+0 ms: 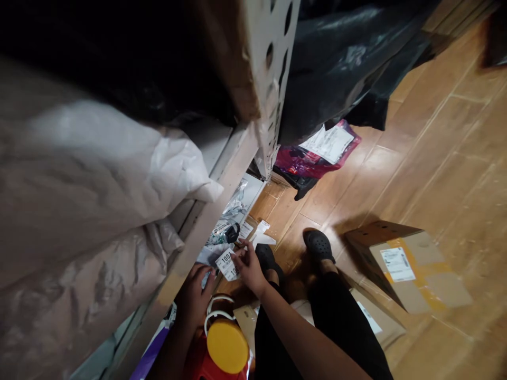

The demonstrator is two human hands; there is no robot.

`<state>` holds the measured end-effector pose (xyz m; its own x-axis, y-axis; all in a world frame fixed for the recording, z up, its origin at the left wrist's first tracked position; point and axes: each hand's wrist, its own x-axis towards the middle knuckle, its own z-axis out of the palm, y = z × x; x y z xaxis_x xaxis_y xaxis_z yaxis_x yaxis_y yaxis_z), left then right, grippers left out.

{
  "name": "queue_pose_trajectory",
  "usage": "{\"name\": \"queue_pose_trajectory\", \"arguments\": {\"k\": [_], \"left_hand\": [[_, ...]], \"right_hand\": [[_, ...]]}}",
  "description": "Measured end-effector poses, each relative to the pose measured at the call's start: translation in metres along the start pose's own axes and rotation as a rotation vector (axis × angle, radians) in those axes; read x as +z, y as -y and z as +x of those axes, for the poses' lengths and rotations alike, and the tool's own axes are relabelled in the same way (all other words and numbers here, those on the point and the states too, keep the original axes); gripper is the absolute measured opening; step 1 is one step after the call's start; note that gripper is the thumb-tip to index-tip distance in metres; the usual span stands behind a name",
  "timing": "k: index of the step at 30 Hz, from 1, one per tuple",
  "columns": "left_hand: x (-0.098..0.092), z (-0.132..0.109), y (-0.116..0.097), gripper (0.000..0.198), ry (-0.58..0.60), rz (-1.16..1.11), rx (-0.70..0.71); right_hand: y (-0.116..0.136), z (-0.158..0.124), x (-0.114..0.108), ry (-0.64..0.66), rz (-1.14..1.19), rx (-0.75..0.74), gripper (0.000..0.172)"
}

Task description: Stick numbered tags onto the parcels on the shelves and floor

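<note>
My right hand (250, 268) is closed on a white printed label (227, 265) that reads "1001" in large figures. The label hangs over the edge of the low shelf, in front of several clear plastic-wrapped packages (222, 233). To its left, my left hand (196, 293) reaches in at the shelf edge, thumb and fingers apart. A bluish plastic surface shows between them; I cannot make out whether they touch it. More white paper slips (259, 232) with print lie just beyond my right hand.
White-wrapped bundles (119, 169) fill the shelf at left, beside a perforated metal post (273, 68). Black bags (348, 58) bulge past it above a pink-wrapped parcel (320, 150). A taped cardboard box (407, 266) stands on the wooden floor; a yellow-lidded red container (228, 345) is below my hands.
</note>
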<state>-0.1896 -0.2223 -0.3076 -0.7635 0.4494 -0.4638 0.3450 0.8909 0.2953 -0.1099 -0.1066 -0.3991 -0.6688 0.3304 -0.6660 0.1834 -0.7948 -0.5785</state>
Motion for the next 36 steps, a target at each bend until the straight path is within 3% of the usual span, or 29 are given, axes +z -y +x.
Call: {"name": "queue_pose_trajectory", "arguments": {"k": [3, 5, 10, 15, 20, 25, 30, 33, 36], "left_hand": [[0.0, 0.004, -0.016, 0.046, 0.088, -0.502, -0.297], [0.001, 0.005, -0.023, 0.051, 0.069, -0.662, -0.425], [-0.003, 0.006, -0.029, 0.052, 0.004, -0.743, -0.502], [-0.007, 0.003, -0.022, 0.051, -0.023, -0.693, -0.471], [-0.002, -0.005, -0.009, 0.041, -0.01, -0.532, -0.404], [0.006, -0.018, 0.01, 0.024, 0.037, -0.307, -0.289], [0.002, -0.008, 0.027, 0.022, -0.207, 0.064, 0.033], [0.002, 0.004, 0.035, 0.022, -0.254, 0.269, 0.106], [0.008, 0.009, 0.044, 0.02, -0.276, 0.436, 0.117]], "right_hand": [[-0.004, -0.024, 0.006, 0.046, 0.134, 0.056, 0.061], [-0.002, -0.035, 0.012, 0.052, 0.174, 0.075, 0.062], [0.002, -0.041, 0.019, 0.05, 0.212, 0.081, 0.064], [0.001, -0.037, 0.02, 0.039, 0.192, 0.11, 0.067], [-0.012, -0.033, 0.014, 0.168, 0.008, 0.24, 0.058], [-0.034, -0.03, 0.009, 0.166, -0.131, 0.27, 0.055], [-0.048, -0.017, 0.026, 0.157, -0.309, 0.273, 0.032], [-0.05, -0.006, 0.039, 0.127, -0.444, 0.271, 0.021], [-0.049, 0.0, 0.048, 0.08, -0.576, 0.272, 0.02]]}}
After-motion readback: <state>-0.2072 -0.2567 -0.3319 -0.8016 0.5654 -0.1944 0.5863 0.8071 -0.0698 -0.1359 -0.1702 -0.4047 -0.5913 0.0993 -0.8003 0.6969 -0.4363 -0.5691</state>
